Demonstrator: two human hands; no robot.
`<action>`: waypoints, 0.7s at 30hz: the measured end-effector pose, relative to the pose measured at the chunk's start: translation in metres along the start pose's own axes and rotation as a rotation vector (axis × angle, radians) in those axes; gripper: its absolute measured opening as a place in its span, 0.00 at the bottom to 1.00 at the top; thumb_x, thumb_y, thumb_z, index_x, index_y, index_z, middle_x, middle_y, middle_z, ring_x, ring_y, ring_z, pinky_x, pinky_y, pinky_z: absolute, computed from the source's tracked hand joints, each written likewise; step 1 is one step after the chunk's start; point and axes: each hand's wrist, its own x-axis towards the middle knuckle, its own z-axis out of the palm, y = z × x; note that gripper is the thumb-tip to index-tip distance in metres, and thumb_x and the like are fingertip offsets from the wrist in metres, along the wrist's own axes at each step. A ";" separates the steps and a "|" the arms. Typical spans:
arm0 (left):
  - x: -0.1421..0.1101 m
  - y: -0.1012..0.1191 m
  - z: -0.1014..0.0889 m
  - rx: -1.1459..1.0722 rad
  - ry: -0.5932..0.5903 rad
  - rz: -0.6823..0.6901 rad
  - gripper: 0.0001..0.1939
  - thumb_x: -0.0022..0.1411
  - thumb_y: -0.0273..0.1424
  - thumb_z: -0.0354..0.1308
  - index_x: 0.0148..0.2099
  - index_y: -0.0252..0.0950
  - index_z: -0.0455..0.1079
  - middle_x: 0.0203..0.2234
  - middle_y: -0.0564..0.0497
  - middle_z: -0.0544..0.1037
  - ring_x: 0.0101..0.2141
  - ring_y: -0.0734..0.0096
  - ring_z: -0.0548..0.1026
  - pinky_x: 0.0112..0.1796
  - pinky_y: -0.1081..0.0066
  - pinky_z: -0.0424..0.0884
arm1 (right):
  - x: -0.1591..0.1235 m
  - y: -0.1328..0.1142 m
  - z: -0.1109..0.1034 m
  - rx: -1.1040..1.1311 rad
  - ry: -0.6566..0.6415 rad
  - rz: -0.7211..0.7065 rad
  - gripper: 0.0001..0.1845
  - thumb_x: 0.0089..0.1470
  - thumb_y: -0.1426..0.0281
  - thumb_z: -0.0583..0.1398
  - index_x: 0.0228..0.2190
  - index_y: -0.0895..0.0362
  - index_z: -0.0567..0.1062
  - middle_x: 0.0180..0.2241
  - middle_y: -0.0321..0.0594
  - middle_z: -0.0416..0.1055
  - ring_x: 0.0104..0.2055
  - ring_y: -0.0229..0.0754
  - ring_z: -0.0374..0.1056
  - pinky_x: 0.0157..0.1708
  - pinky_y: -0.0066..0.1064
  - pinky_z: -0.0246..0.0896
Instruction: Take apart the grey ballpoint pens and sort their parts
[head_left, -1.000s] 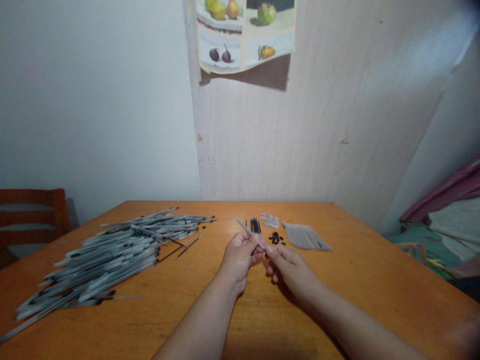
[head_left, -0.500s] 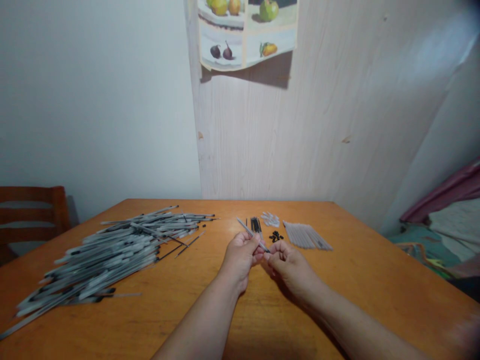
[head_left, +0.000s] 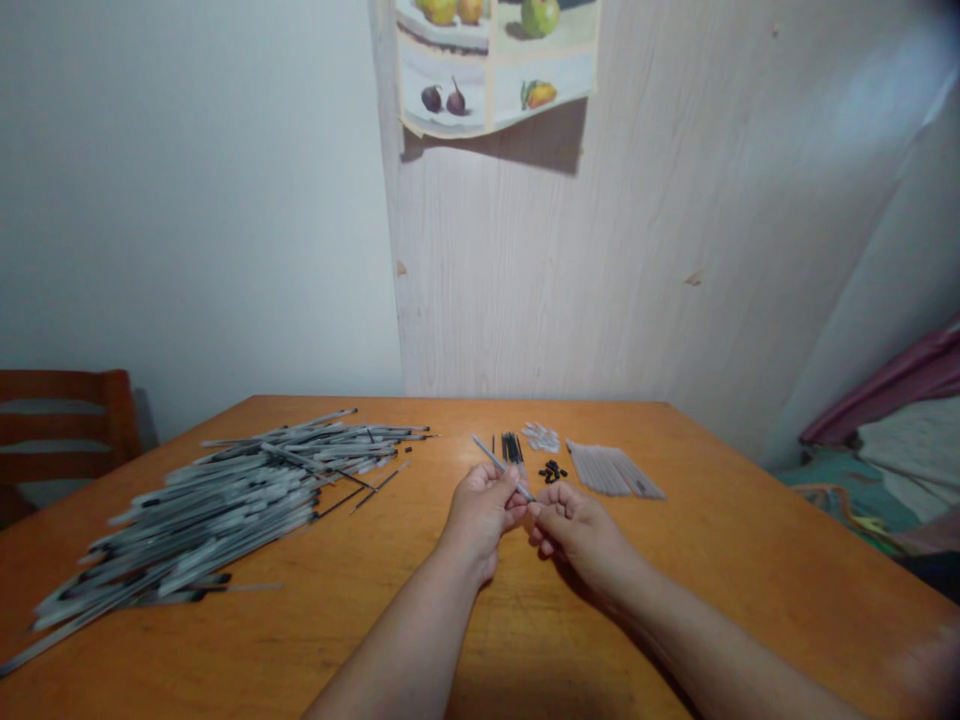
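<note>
My left hand is closed around a thin grey pen barrel that sticks out up and to the left. My right hand pinches the barrel's near end with thumb and forefinger, fingers curled. Both hands hover over the middle of the orange wooden table. Just beyond them lie a few black refills, a cluster of small black caps, some small clear pieces and a neat row of clear barrels.
A big heap of grey pens covers the table's left half. A wooden chair back stands at the left edge. A fruit poster hangs on the wall; bedding lies at right.
My right hand has closed in on the near end of the barrel and curled its fingers. The left hand has kept its hold and hardly moved.
</note>
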 end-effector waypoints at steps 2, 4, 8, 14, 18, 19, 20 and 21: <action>0.002 -0.001 0.000 -0.008 0.007 -0.014 0.11 0.61 0.34 0.65 0.37 0.34 0.67 0.27 0.50 0.74 0.26 0.78 0.71 0.30 0.77 0.73 | 0.000 0.001 0.001 0.040 -0.006 -0.024 0.20 0.51 0.56 0.68 0.31 0.54 0.65 0.20 0.29 0.68 0.20 0.32 0.60 0.22 0.26 0.52; 0.003 -0.001 0.000 -0.016 0.017 -0.016 0.10 0.62 0.33 0.65 0.37 0.34 0.67 0.27 0.50 0.74 0.25 0.78 0.71 0.29 0.77 0.73 | 0.000 0.001 0.002 0.051 -0.021 -0.020 0.20 0.51 0.56 0.68 0.31 0.53 0.64 0.19 0.27 0.66 0.20 0.32 0.59 0.21 0.26 0.49; 0.005 -0.002 -0.001 -0.032 0.021 0.000 0.10 0.63 0.33 0.64 0.37 0.34 0.66 0.28 0.50 0.74 0.27 0.78 0.71 0.32 0.76 0.74 | -0.002 0.000 0.000 -0.055 -0.033 0.045 0.22 0.59 0.49 0.59 0.32 0.56 0.68 0.23 0.35 0.73 0.20 0.33 0.63 0.19 0.26 0.46; 0.003 -0.001 -0.002 -0.002 0.045 -0.005 0.10 0.63 0.33 0.64 0.36 0.34 0.66 0.27 0.50 0.74 0.26 0.79 0.70 0.31 0.77 0.73 | 0.001 0.001 -0.002 -0.076 -0.001 0.042 0.21 0.57 0.50 0.61 0.32 0.56 0.70 0.23 0.36 0.74 0.20 0.33 0.64 0.21 0.26 0.51; 0.003 -0.002 -0.002 -0.002 0.036 -0.012 0.09 0.63 0.33 0.62 0.37 0.34 0.66 0.27 0.51 0.74 0.26 0.79 0.70 0.31 0.78 0.73 | 0.003 0.004 -0.001 -0.008 0.004 0.003 0.20 0.52 0.53 0.66 0.31 0.54 0.67 0.22 0.32 0.72 0.20 0.33 0.62 0.23 0.27 0.55; 0.003 -0.002 -0.002 -0.006 0.035 -0.013 0.09 0.63 0.32 0.62 0.37 0.34 0.66 0.27 0.51 0.73 0.26 0.80 0.70 0.31 0.78 0.73 | 0.003 0.005 -0.001 0.003 -0.002 -0.004 0.20 0.52 0.54 0.66 0.31 0.54 0.66 0.22 0.32 0.72 0.20 0.33 0.62 0.23 0.27 0.55; 0.003 -0.002 -0.002 -0.010 0.034 -0.012 0.09 0.63 0.33 0.62 0.37 0.35 0.66 0.27 0.51 0.73 0.26 0.79 0.70 0.31 0.78 0.73 | 0.003 0.006 -0.001 -0.003 -0.008 -0.001 0.20 0.52 0.53 0.66 0.31 0.54 0.66 0.22 0.32 0.72 0.20 0.33 0.62 0.23 0.27 0.54; 0.003 -0.002 -0.002 -0.012 0.032 -0.011 0.09 0.63 0.33 0.63 0.37 0.35 0.66 0.27 0.51 0.73 0.26 0.79 0.70 0.31 0.77 0.73 | 0.002 0.006 -0.001 -0.023 -0.014 0.008 0.20 0.54 0.51 0.64 0.31 0.54 0.67 0.22 0.32 0.72 0.20 0.33 0.62 0.22 0.27 0.53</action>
